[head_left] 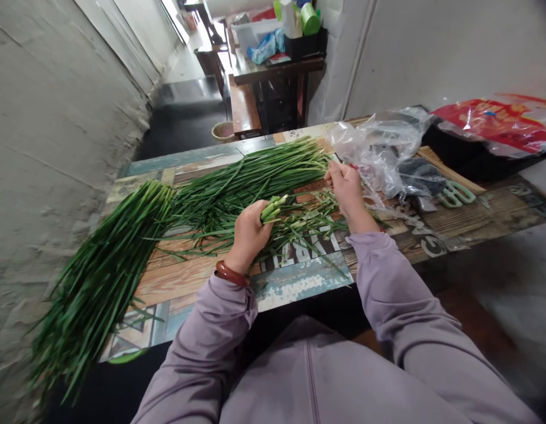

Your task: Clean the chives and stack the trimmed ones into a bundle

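My left hand (251, 231) is closed round a small bunch of garlic chives (275, 207), their pale cut ends pointing right and up. To the right, my right hand (346, 187) is pinched at the pale stem ends of a long pile of garlic chives (259, 168) lying across the table. Its fingertips seem to grip chive stems, though the exact hold is small in view. Between and below my hands lie loose trimmings (317, 221). A thick, neat heap of garlic chives (105, 282) rests at the left end, its leaves hanging over the table edge.
The patterned table (179, 282) carries crumpled clear plastic bags (379, 147), pale green-handled scissors (457, 193) and a red plastic bag (497, 123) at right. A rough wall (47, 118) stands close on the left. Farther off are a bench (244, 106) and another table (273, 72).
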`<state>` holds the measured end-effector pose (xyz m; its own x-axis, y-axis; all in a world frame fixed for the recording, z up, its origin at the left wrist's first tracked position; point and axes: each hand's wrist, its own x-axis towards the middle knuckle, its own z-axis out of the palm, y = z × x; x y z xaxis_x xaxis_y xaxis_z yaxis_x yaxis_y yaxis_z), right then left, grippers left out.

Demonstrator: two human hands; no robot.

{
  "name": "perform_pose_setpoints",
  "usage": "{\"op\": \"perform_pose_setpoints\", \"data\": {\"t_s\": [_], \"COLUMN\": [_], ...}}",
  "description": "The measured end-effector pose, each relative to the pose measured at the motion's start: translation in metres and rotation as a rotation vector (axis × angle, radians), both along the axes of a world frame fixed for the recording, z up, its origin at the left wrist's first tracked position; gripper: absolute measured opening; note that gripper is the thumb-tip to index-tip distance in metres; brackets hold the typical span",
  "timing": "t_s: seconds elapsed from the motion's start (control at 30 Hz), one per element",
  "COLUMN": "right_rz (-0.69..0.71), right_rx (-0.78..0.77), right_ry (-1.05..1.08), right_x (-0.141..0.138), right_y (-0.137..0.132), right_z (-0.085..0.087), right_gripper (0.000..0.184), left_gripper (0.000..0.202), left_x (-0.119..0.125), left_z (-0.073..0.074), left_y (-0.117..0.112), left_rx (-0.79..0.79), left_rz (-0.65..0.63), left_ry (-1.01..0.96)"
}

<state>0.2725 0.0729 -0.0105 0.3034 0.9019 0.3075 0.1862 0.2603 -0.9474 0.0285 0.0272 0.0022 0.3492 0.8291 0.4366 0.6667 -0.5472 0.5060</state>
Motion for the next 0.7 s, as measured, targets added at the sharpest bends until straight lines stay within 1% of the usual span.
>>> {"op": "perform_pose_setpoints", "data": {"t_s": [0.07, 0.1, 0.13, 0.2, 0.27, 0.3, 0.37, 0.43, 0.5, 0.57, 0.63, 0.7], "right_rz": [-0.038, -0.034, 0.011, 0.152, 0.357, 0.464, 0.626, 0.701, 0.719, 0.703, 0.644, 0.54], "right_rx": [-0.004, -0.007, -0.013, -0.024, -0.033, -0.027, 0.013, 0.072, 0.109, 0.116, 0.098, 0.057], "right_ry": [0.084, 0.089, 0.071, -0.004, -0.112, -0.175, -0.294, -0.351, -0.327, -0.246, -0.113, 0.045], "right_x": [0.003, 0.001, -0.002, -0.011, -0.021, -0.026, -0.037, -0.051, -0.067, -0.082, -0.096, -0.106], "right_y": [0.002, 0.001, -0.002, -0.009, -0.017, -0.021, -0.028, -0.034, -0.04, -0.045, -0.051, -0.057], "right_z": [-0.001, -0.001, 0.0, 0.002, 0.005, 0.005, 0.005, 0.003, 0.001, 0.001, 0.004, 0.008], "right_gripper": [0.052, 0.05, 0.047, 0.037, 0.03, 0.034, 0.056, 0.078, 0.088, 0.087, 0.073, 0.054], "left_gripper": [0.015, 0.016, 0.016, 0.016, 0.015, 0.014, 0.01, 0.006, 0.005, 0.008, 0.012, 0.016], "left_x": [0.0, 0.0, 0.0, 0.0, 0.001, 0.001, 0.001, 0.002, 0.006, 0.011, 0.019, 0.025], "left_z": [0.0, 0.0, 0.001, 0.001, 0.0, -0.001, -0.002, -0.004, -0.006, -0.007, -0.008, -0.008], "left_y": [0.0, 0.0, 0.0, -0.001, -0.002, -0.002, -0.001, -0.001, 0.0, -0.001, -0.004, -0.007], "left_rx": [0.009, 0.01, 0.008, 0.001, -0.006, -0.007, -0.004, 0.004, 0.018, 0.044, 0.076, 0.104], "left_rz": [0.01, 0.015, 0.021, 0.028, 0.025, 0.02, 0.018, 0.024, 0.033, 0.063, 0.114, 0.144], "left_ry": [-0.068, -0.09, -0.106, -0.122, -0.119, -0.113, -0.099, -0.073, -0.014, 0.086, 0.206, 0.306]}}
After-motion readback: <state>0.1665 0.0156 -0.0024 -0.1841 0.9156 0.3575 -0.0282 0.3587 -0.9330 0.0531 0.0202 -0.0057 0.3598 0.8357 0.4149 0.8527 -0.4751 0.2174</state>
